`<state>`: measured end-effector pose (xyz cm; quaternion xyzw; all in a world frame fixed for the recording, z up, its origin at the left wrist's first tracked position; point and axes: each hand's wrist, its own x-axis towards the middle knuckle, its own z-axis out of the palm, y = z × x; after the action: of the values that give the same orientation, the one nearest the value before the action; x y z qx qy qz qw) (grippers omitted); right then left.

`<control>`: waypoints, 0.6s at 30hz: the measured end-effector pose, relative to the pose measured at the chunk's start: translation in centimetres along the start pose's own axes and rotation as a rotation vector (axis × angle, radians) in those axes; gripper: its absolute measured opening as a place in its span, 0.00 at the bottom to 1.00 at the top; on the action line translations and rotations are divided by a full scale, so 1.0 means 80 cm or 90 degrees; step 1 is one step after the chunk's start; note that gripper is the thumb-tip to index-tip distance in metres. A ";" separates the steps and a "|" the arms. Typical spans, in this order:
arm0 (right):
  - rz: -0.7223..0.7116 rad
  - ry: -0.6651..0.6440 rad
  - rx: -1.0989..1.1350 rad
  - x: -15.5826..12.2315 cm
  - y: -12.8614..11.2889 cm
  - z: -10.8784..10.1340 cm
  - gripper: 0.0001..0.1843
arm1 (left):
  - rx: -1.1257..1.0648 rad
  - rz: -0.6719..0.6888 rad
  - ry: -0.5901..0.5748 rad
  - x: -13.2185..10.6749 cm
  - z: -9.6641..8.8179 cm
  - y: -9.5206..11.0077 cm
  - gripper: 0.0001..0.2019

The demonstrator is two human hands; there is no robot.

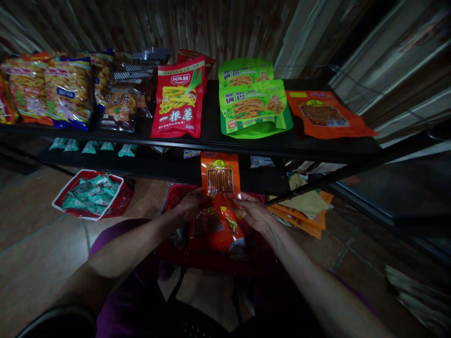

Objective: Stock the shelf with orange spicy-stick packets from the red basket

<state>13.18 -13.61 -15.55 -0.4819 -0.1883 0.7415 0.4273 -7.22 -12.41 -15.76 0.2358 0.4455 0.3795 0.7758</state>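
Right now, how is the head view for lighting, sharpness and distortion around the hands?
Head view: the top shelf and its red packet are well lit and sharp; the left hand, right hand and orange packet sit in dim shadow, so the grip is unclear; the lower right corner smears, and straight lines splay toward the edges.

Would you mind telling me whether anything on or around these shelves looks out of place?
Yes: the orange packet at the right end of the top shelf lies skewed, and orange and tan sheets lie loose on the floor beneath it.
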 end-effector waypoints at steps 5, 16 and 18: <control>0.005 0.002 -0.006 0.001 0.004 -0.001 0.11 | 0.028 -0.015 0.050 -0.001 0.000 -0.001 0.12; -0.008 -0.041 0.007 0.001 0.004 0.000 0.12 | 0.009 -0.011 0.087 0.004 -0.003 -0.003 0.09; -0.010 -0.045 0.010 0.000 0.003 0.001 0.12 | 0.011 -0.009 0.087 0.004 -0.002 -0.004 0.08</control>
<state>12.99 -13.72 -15.69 -0.4508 -0.2010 0.7560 0.4299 -7.16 -12.29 -16.23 0.2126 0.5022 0.3855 0.7443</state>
